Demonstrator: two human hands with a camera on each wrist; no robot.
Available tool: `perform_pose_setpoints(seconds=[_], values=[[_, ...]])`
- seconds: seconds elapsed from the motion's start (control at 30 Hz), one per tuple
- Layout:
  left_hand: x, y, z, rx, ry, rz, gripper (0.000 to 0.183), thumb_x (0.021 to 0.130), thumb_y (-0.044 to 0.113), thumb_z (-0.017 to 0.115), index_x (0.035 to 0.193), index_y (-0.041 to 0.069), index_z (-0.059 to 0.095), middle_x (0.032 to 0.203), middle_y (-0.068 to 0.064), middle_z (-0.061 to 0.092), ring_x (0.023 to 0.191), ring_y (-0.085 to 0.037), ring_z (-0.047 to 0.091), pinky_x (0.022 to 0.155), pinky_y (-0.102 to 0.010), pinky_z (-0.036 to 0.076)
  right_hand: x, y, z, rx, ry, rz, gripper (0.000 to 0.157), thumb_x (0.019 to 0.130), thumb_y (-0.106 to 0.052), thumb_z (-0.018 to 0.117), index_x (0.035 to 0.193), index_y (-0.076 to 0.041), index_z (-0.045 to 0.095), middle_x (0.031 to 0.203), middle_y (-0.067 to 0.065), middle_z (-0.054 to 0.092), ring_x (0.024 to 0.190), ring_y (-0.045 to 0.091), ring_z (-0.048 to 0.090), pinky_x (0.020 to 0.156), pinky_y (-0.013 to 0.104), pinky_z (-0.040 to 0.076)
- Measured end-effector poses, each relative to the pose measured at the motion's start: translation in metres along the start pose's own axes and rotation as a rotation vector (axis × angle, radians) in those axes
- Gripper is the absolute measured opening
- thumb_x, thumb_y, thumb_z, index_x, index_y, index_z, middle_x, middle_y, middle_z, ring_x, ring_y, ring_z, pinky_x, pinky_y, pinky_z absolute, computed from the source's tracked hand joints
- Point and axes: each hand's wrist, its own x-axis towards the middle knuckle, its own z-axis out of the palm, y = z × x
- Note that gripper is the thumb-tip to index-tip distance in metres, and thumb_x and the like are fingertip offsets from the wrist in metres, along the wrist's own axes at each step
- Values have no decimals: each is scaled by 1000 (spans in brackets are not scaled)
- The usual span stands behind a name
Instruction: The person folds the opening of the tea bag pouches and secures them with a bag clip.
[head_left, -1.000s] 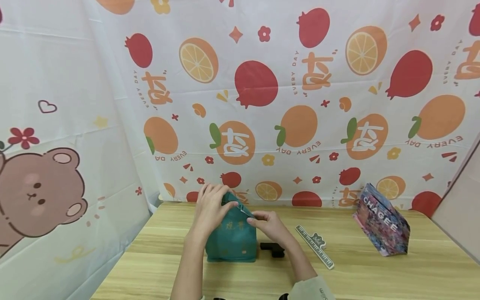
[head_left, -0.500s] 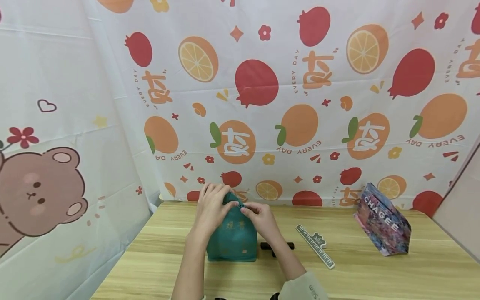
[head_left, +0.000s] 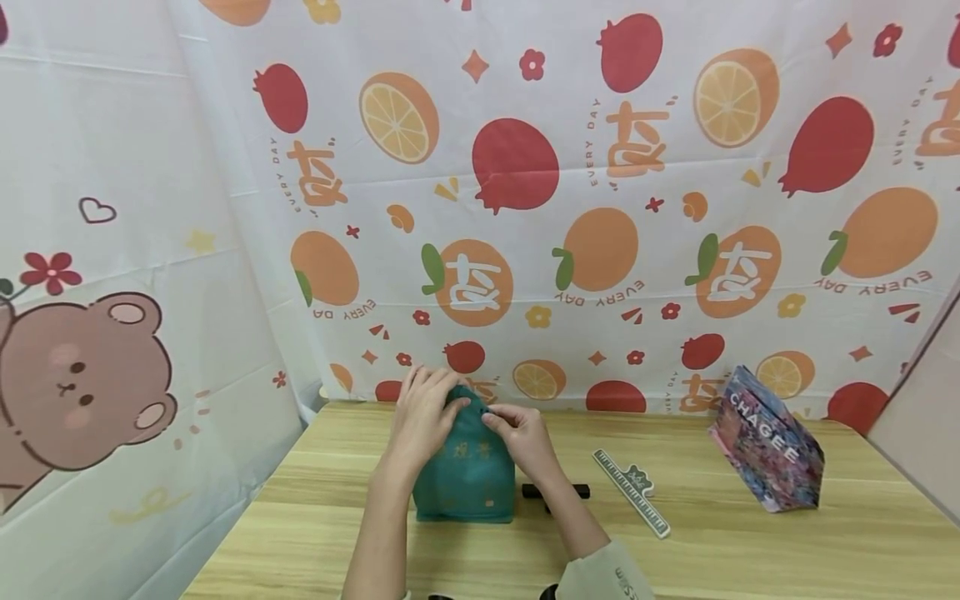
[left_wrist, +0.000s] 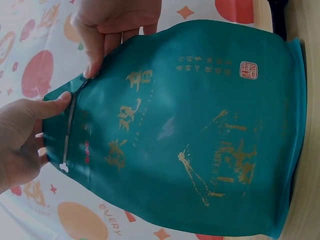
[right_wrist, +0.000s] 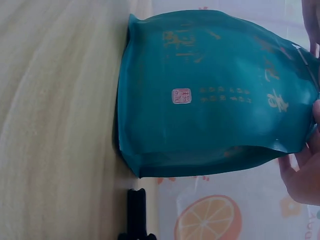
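Right hand [head_left: 521, 433] pinches the top of the teal bag [head_left: 468, 479], close beside the left thumb; a second ago it held the corner farther out to the right. Since half a second ago almost nothing has shifted. Left hand [head_left: 420, 421] is where it was, gripping the top with its thumb in front and its other fingers behind, so the handling now seems gathered on one short stretch of the upper edge. Whether the mouth is fully pressed together I cannot tell.

The bag stands on the table [head_left: 337, 467], in front of the person and left of the black object [head_left: 534, 492], which the right forearm partly covers. Its skin looks smooth and slightly glossy, probably a foil-lined film, with soft dents in the front and a creased side fold. It is broad at the base and narrows towards the hands. Gold lettering and a small reddish square seal are printed on it, and a thin, flat, silvery strip [left_wrist: 69, 127] with a white end runs across the top.

Farther right lie a stiff-looking pale ruler-like piece [head_left: 632, 493] with a bear-shaped tab and a flower-printed bag [head_left: 768, 442], angular and leaning. The tabletop has pale streaked wood grain.
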Motion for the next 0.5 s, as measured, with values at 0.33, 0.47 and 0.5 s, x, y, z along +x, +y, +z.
perform_pose_setpoints(seconds=[0.33,0.47,0.5], values=[[1,-3,-1,11,-3,13,18,76,10,75,91,8,66,91,-4,63,91,-27,52,103,-48,23,0,-16,3,14,-42,1,24,93,-6,54,112,7,61,107,19,62,95,30,59,80,32,49],[2,-4,-2,12,-10,9,17,75,10,75,90,10,66,90,-3,63,91,-27,52,103,-47,23,2,-18,7,-26,41,-30,20,89,-3,58,105,7,65,100,19,64,88,30,62,74,36,51],[3,-4,-2,12,-12,8,17,75,10,75,89,10,66,91,-3,63,91,-27,52,103,-47,23,2,-19,8,-35,67,-32,19,88,-3,60,103,7,66,99,19,65,86,30,63,73,36,52]])
